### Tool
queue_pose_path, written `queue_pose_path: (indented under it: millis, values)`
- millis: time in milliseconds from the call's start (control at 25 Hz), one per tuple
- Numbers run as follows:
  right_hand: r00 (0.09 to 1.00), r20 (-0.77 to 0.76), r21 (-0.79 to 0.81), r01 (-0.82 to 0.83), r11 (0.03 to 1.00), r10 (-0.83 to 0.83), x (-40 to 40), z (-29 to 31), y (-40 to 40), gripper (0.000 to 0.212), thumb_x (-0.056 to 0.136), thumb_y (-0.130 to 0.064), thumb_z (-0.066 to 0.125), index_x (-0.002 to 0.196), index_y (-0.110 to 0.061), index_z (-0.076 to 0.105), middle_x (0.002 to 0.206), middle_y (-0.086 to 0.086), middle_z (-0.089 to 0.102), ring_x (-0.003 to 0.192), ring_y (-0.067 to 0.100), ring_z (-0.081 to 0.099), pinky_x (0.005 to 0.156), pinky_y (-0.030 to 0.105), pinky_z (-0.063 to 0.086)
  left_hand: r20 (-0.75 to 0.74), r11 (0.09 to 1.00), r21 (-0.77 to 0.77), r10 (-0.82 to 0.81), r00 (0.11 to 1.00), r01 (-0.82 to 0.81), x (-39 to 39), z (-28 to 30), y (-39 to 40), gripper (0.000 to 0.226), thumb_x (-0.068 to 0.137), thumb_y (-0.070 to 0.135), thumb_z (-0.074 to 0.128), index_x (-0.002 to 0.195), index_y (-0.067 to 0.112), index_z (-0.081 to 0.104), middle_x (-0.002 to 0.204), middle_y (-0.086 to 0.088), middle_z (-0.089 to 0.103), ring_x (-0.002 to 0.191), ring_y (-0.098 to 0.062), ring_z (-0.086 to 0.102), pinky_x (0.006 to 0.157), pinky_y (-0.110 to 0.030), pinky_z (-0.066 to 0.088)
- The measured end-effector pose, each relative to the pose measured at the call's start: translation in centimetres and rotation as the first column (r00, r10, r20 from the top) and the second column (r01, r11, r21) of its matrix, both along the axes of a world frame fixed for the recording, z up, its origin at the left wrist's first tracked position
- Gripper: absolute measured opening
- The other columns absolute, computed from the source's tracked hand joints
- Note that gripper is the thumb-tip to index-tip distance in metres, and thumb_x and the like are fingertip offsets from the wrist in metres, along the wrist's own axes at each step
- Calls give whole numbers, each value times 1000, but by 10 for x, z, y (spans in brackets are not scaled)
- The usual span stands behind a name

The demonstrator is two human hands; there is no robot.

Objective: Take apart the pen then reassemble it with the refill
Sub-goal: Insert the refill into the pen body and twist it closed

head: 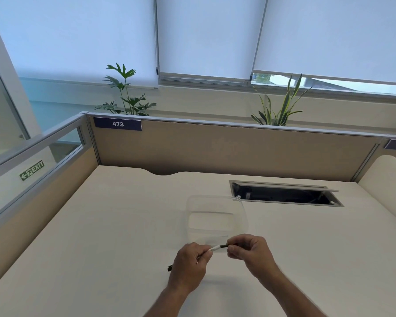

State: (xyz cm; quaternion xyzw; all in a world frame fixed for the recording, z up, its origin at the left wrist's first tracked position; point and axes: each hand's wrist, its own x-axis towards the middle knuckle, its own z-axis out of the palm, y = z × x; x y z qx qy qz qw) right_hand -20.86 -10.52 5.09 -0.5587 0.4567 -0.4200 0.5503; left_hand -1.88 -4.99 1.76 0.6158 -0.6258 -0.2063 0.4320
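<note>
Both forearms come up from the bottom edge toward the middle of the desk (101, 236), and between them I have the pen (218, 248) held off the surface, lying roughly level and slanting up toward the right. My left hand (189, 265) has its fingers curled round the barrel, and a dark end of the pen pokes out below that fist on the left side. My right hand (252, 252) pinches the dark section at the other end between thumb and fingertips. A pale stretch of barrel shows in the gap between the two grips. I judge this to be the start of the take-apart, with the two halves about to be twisted or pulled against each other, though I cannot tell whether the joint has loosened at all. A clear plastic container (216, 216) sits on the desk just beyond my hands, and farther right an open cable hatch (286, 194) is cut into the desktop. My worry is that if the halves give suddenly, a spring or the refill could jump free, roll across the smooth top and drop into that hatch. Small clear or pale parts would also be hard for me to spot against this light surface, so separating over the container seems safer.
</note>
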Motion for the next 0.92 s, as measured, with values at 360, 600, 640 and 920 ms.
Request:
queue_pose_path:
  millis: [360, 600, 640, 920]
  values:
    - [997, -40, -9, -69, 998, 68, -4, 0, -1, 22, 79, 15, 70, 80, -5, 77, 73, 17, 75, 66, 25, 70, 68, 32, 61, 14, 1000, -14, -22, 1000, 22, 1, -1, 2, 13, 87, 28, 65, 97, 35, 71, 77, 9, 68, 79, -9, 58, 73, -33, 50]
    - [978, -128, 5, -164, 986, 163, -7, 1, -2, 15, 79, 11, 74, 85, -3, 73, 72, 17, 75, 66, 24, 70, 67, 35, 61, 37, 998, -25, -60, 998, 60, -1, 0, 3, 13, 85, 27, 68, 96, 31, 75, 77, 13, 67, 78, -8, 57, 72, -29, 49]
    - [975, -149, 6, -166, 986, 165, -6, 1, -2, 14, 79, 9, 75, 85, -3, 73, 73, 19, 75, 66, 25, 70, 67, 35, 61, 40, 997, -28, -66, 997, 67, -2, 0, 3, 13, 85, 27, 68, 95, 30, 75, 77, 12, 68, 78, -8, 57, 72, -28, 48]
    - [955, -257, -2, -155, 988, 149, -3, -6, 2, 6, 79, -5, 80, 80, -4, 75, 69, 18, 76, 64, 25, 73, 64, 32, 61, 72, 995, -13, -93, 993, 94, -3, 1, 4, 12, 86, 29, 68, 95, 29, 75, 79, 9, 68, 80, -7, 56, 73, -25, 46]
